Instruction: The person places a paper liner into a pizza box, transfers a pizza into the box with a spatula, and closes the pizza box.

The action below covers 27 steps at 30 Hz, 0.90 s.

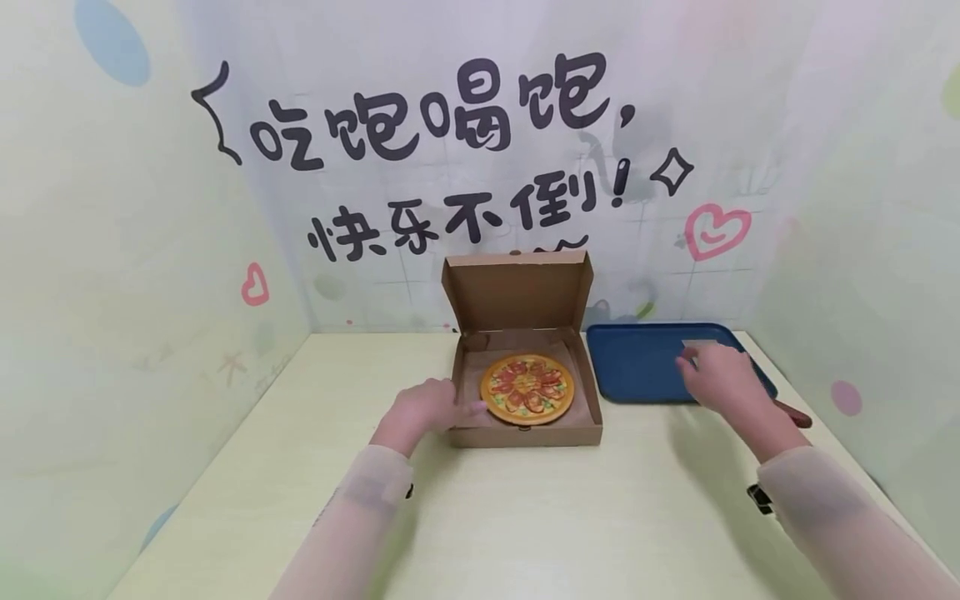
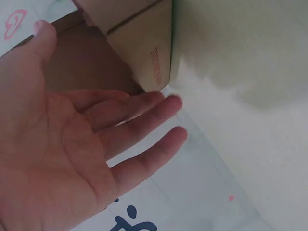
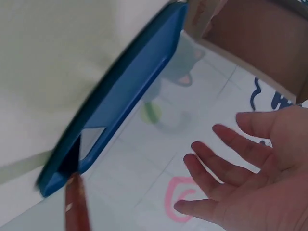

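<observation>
An open cardboard pizza box (image 1: 558, 437) holds a round pizza (image 1: 528, 388) on brown paper. Beside the box's left wall is my left hand (image 1: 427, 408), its thumb over the front left corner near the crust; whether it touches the box I cannot tell. In the left wrist view the fingers (image 2: 139, 120) are spread and hold nothing. My right hand (image 1: 723, 382) hovers over the right part of a blue tray (image 1: 637, 367), fingers loosely extended and empty in the right wrist view. A tool with a brown handle (image 1: 793, 414) and pale flat blade (image 3: 91, 139) lies on the tray, partly hidden by that hand.
The box lid (image 1: 517, 296) stands raised close to the back wall (image 1: 375, 292), which carries large dark writing. Printed side walls (image 1: 112, 333) border the pale table (image 1: 525, 525). The tool's handle sticks out past the tray's right front edge.
</observation>
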Each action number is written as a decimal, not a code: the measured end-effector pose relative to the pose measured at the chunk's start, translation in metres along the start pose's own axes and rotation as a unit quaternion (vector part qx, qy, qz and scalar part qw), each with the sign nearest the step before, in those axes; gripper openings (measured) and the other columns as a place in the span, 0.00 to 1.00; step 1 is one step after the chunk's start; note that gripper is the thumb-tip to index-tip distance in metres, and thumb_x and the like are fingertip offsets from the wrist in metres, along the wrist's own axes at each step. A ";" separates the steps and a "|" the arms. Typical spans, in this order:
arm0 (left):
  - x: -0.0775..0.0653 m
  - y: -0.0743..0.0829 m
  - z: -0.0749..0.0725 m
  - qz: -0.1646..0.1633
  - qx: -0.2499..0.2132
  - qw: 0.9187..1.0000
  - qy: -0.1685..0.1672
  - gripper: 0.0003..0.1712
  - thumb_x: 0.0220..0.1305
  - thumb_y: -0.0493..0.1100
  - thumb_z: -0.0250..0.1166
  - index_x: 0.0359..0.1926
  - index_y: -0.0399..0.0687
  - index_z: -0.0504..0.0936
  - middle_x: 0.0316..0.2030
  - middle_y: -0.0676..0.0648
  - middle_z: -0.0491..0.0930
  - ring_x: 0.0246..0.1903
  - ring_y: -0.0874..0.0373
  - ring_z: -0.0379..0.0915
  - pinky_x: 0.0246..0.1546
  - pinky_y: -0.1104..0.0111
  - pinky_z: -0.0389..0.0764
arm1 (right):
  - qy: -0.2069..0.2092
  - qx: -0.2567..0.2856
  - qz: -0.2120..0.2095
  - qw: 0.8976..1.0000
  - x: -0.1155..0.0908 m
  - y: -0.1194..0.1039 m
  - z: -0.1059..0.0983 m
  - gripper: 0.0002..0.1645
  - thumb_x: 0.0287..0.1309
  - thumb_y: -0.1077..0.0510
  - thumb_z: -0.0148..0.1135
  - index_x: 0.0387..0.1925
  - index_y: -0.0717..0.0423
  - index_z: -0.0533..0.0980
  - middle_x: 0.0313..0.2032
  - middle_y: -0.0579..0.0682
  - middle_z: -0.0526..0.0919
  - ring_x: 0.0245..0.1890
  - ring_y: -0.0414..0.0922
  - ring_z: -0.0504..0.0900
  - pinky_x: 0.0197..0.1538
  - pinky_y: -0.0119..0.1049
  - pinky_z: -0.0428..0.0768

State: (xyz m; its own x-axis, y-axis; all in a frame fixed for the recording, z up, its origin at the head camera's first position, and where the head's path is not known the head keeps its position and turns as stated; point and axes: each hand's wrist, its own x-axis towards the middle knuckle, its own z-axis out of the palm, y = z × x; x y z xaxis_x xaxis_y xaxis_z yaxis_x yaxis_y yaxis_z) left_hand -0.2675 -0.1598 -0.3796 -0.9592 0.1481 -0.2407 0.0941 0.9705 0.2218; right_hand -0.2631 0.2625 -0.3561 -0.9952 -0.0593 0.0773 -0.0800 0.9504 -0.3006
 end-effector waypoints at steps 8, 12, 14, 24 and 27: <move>0.010 -0.009 -0.042 -0.006 -0.123 0.985 0.123 0.53 0.78 0.71 0.52 0.81 0.32 0.57 0.77 0.29 0.66 0.75 0.32 0.66 0.74 0.40 0.71 | 0.012 0.105 -0.040 0.994 0.023 -0.047 -0.006 0.22 0.84 0.55 0.47 0.53 0.70 0.80 0.46 0.70 0.86 0.45 0.63 0.84 0.47 0.55 0.83; 0.018 -0.007 -0.070 0.013 -0.249 0.951 0.181 0.49 0.83 0.68 0.43 0.83 0.33 0.52 0.81 0.30 0.59 0.79 0.33 0.58 0.80 0.41 0.61 | 0.004 0.159 -0.052 0.986 0.038 -0.070 -0.015 0.29 0.86 0.54 0.38 0.72 0.69 0.69 0.69 0.71 0.76 0.69 0.68 0.75 0.69 0.64 0.75; 0.023 -0.005 -0.082 0.020 -0.296 0.932 0.206 0.47 0.84 0.67 0.39 0.83 0.33 0.53 0.80 0.30 0.61 0.79 0.34 0.59 0.80 0.43 0.62 | -0.003 0.181 -0.058 0.982 0.046 -0.080 -0.019 0.32 0.87 0.51 0.33 0.77 0.68 0.63 0.75 0.70 0.70 0.76 0.67 0.68 0.77 0.64 0.68; 0.041 0.012 -0.117 0.006 -0.377 0.896 0.235 0.48 0.83 0.70 0.35 0.77 0.34 0.67 0.75 0.32 0.70 0.78 0.37 0.63 0.80 0.47 0.64 | -0.044 0.299 -0.029 0.953 0.073 -0.118 -0.037 0.42 0.86 0.37 0.30 0.84 0.61 0.49 0.84 0.61 0.53 0.86 0.59 0.50 0.86 0.57 0.52; 0.042 0.016 -0.121 0.012 -0.397 0.891 0.219 0.48 0.82 0.72 0.33 0.76 0.37 0.70 0.75 0.33 0.71 0.78 0.38 0.63 0.80 0.47 0.64 | -0.044 0.315 -0.021 0.948 0.075 -0.125 -0.040 0.42 0.86 0.38 0.30 0.84 0.61 0.49 0.85 0.60 0.53 0.86 0.59 0.50 0.86 0.56 0.52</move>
State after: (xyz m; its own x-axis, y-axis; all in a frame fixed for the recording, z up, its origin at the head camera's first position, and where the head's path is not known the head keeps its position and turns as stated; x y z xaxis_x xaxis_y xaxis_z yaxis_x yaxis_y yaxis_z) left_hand -0.3386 -0.1609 -0.2719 -0.9878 -0.0898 0.1269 0.0652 0.5016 0.8626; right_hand -0.3251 0.1515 -0.2747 -0.9889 -0.1456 0.0305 -0.1099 0.5771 -0.8093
